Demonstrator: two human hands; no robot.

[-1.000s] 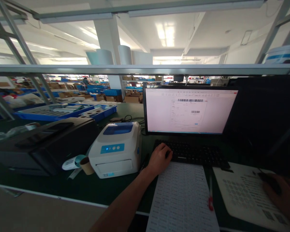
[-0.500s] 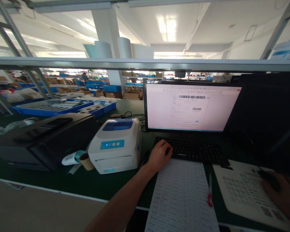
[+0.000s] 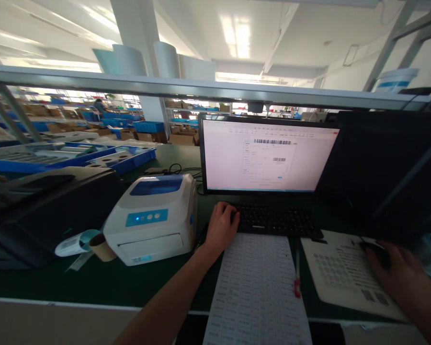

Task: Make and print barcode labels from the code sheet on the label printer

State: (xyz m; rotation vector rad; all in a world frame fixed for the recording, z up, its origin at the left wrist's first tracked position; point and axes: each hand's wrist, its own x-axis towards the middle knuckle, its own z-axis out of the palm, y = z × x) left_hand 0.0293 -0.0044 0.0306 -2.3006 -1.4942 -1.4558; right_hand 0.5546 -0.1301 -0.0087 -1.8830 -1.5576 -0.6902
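Note:
My left hand (image 3: 222, 225) rests on the left end of a black keyboard (image 3: 269, 220), its fingers over the keys and holding nothing. Over a black computer mouse (image 3: 379, 254) curls my right hand (image 3: 398, 275), on a pale printed mat (image 3: 337, 268) to the right. A monitor (image 3: 266, 158) behind the keyboard is lit, showing a page with two barcodes. Between my arms lies a long printed sheet (image 3: 258, 287), its far edge against the keyboard. Beside it is a thin stick-like item with a red end (image 3: 297, 287).
A white label printer (image 3: 153, 220) stands left of my hand, with a cardboard core (image 3: 102, 247) and a label roll (image 3: 73, 243) beside it. Farther left is a black machine (image 3: 50, 215). Blue trays (image 3: 129, 162) lie behind. A shelf (image 3: 187, 86) crosses above the monitor.
The camera view has turned right, so the bench things sit farther left and more of my right forearm shows. Both hands keep their places on keyboard and mouse; the screen page looks the same.

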